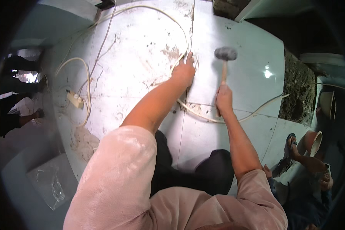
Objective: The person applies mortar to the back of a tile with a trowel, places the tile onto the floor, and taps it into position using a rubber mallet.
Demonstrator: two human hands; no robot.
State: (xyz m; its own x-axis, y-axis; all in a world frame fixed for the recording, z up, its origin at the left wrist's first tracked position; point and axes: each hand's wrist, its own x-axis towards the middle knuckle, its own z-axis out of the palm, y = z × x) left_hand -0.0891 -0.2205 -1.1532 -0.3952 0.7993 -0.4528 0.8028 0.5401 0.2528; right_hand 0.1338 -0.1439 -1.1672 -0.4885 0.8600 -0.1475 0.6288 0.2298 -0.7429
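Note:
A mallet (225, 54) with a dark, slightly blurred head and a light wooden handle is held by my right hand (224, 99), whose fingers are wrapped round the lower handle. Its head is over the glossy tile (253, 69) on the right. My left hand (184, 73) lies on the tiled floor with fingers stretched forward and apart, beside the joint between two tiles. A pale cable (180, 26) loops down to that hand and is partly hidden by it. The same or another pale cable (203, 118) curves across the floor below both hands.
A cream power strip (75, 100) sits among cords on the left. Rough soil (297, 92) is exposed beyond the tiles' right edge. A reddish bucket (313, 142) lies near another person's sandalled foot (293, 145). More people's legs (15, 103) show at far left.

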